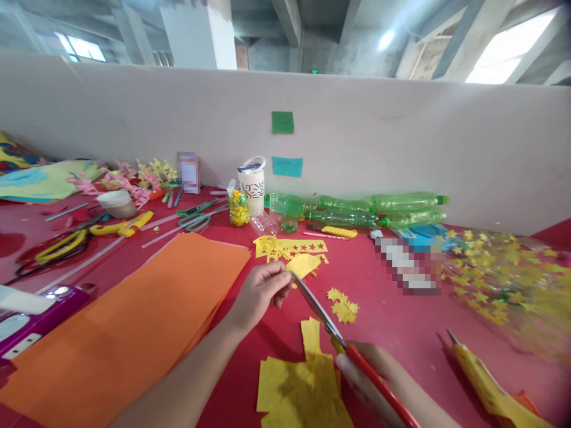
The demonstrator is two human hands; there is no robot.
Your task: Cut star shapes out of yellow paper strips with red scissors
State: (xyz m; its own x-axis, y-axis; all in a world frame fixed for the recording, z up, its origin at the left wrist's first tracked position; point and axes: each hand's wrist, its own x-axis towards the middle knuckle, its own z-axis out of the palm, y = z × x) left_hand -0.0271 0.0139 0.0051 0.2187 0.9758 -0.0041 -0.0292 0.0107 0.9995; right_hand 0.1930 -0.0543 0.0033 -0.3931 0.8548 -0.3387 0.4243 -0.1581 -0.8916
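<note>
Pinching paper (306, 264) in left hand (263, 286) between thumb and fingers, at the tip of scissors (331, 330) and near stars (343, 308), gripping the red handle (375, 377) in right hand (358, 379), judging the paper light, pliable and easily torn, and favouring an edge hold clear of the blades (313, 298).

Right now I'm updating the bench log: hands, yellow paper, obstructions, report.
Left hand pinching yellow paper. Right hand gripping scissors, tips by the paper. Loose yellow stars beside the scissors; no obstruction seen between scissors and paper.

right hand (364, 383) partly behind scissors (332, 330), power strip (53, 315) cropped, far-right stars (495, 273) blurred
</note>
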